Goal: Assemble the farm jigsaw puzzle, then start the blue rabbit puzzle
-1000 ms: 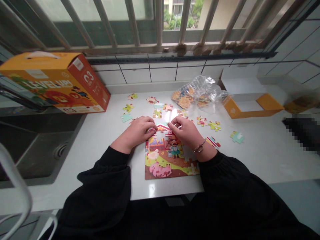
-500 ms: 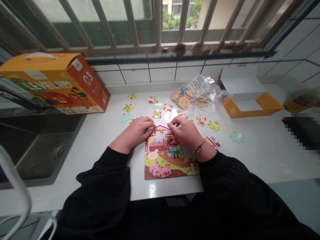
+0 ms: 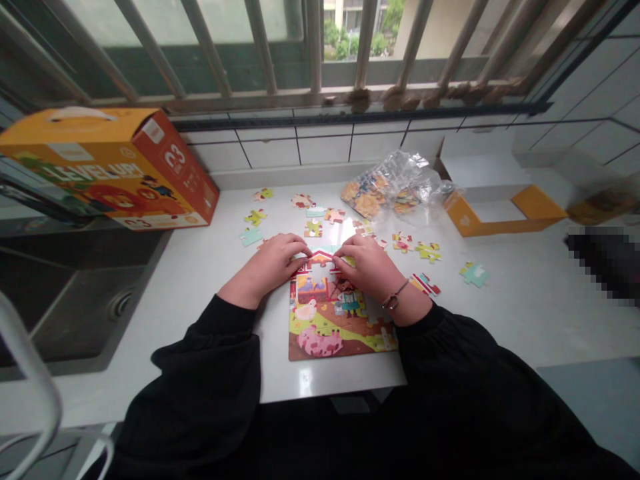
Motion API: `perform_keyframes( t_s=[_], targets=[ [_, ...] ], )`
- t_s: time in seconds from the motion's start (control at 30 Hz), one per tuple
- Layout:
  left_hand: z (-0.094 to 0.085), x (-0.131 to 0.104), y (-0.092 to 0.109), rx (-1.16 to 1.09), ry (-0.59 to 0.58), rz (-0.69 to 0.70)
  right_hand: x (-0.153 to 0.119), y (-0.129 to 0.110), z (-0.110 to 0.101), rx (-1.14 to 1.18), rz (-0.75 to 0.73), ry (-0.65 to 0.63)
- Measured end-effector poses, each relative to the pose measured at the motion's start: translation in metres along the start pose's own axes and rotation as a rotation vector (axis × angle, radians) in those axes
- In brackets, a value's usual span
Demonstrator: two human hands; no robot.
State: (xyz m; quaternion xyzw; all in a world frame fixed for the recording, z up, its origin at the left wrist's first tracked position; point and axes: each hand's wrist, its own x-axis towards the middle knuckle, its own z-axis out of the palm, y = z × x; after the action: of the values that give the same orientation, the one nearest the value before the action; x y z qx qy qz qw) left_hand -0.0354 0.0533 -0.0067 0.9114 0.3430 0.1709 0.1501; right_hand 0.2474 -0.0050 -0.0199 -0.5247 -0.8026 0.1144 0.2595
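A partly joined farm jigsaw puzzle [image 3: 320, 327] lies flat on the counter in front of me, with a pink pig, a hen and a farmer on it. At its top edge a puzzle piece with a red and white barn roof [image 3: 322, 256] sits between my hands. My left hand [image 3: 283, 260] has its fingers closed on the left side of that piece. On the other side, my right hand [image 3: 367, 263] pinches the piece's right edge. A striped red puzzle piece [image 3: 425, 284] rests beside my right wrist.
Several loose puzzle pieces [image 3: 313, 228] are scattered behind and beside the puzzle. Farther back lie clear bags of pieces [image 3: 385, 183] and an open orange box [image 3: 505, 223]. A large orange carton [image 3: 110, 173] stands at left by the sink [image 3: 95, 300]. Window bars run along the back.
My right hand has shifted slightly left and its fingers have closed in on the roof piece. The left hand stays almost where it was.
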Motion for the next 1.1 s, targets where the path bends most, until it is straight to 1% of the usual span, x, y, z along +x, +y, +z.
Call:
perform_keyframes(
  t_s=[0.27, 0.57, 0.73, 1.1],
  targets=[
    [-0.005, 0.0, 0.003, -0.034, -0.006, -0.003, 0.0, -0.001, -0.001, -0.01, 0.004, -0.002],
    [-0.008, 0.001, 0.008, 0.004, -0.03, 0.005, 0.0, -0.002, -0.002, -0.003, -0.004, -0.011],
    [-0.007, 0.002, 0.009, 0.003, -0.025, 0.013, 0.001, -0.004, -0.003, -0.004, -0.001, -0.033],
    [-0.004, 0.004, 0.01, 0.026, -0.018, 0.052, 0.0, -0.006, -0.009, -0.035, -0.059, -0.076]
  ],
)
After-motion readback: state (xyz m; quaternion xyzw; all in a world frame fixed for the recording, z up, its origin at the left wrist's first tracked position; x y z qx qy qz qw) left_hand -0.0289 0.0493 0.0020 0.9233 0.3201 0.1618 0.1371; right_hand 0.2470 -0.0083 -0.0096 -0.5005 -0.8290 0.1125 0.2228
